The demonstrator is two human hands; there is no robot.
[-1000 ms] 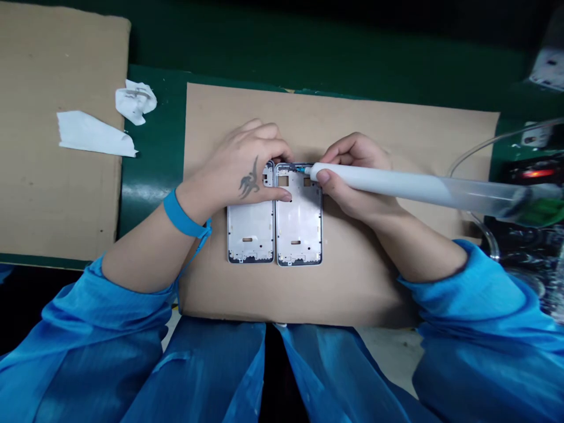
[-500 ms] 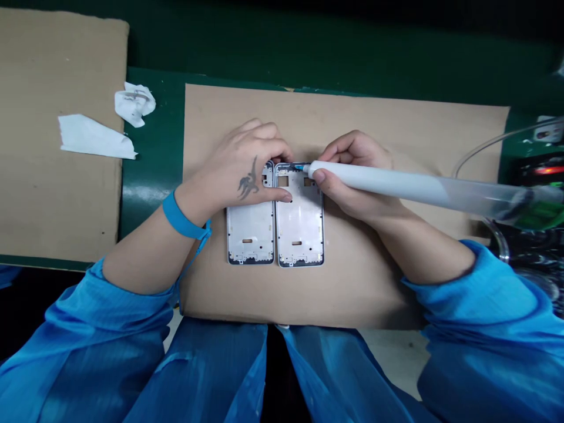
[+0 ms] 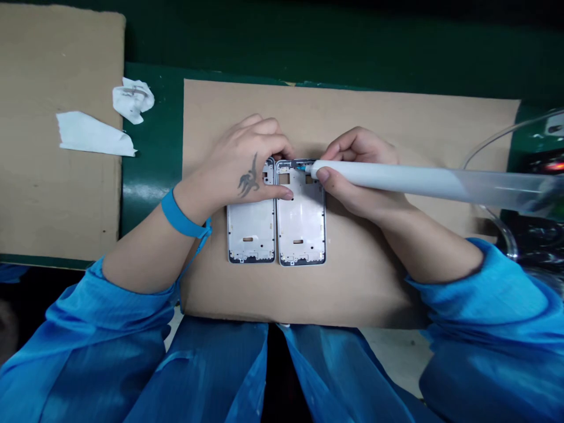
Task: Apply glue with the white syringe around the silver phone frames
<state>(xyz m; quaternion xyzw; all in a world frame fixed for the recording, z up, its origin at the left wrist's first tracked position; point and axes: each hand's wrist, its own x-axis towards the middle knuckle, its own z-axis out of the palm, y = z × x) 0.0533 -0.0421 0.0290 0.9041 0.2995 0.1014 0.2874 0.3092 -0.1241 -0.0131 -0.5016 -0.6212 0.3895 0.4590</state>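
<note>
Two silver phone frames lie side by side on a cardboard sheet: the left frame and the right frame. My left hand rests over their top ends, thumb pressed on the right frame and fingers curled over its upper edge. My right hand grips a long white dispensing syringe like a pen. Its blue tip touches the top edge of the right frame. A blue wrist strap circles my left wrist.
A second cardboard sheet lies at the left with a white paper scrap on it, and a crumpled tissue on the green table beside it. A clear hose and dark equipment with a red light sit at the right edge.
Both hands, the frames and the syringe tip stay in the same spot on the right frame. Only the camera view has drifted slightly.
</note>
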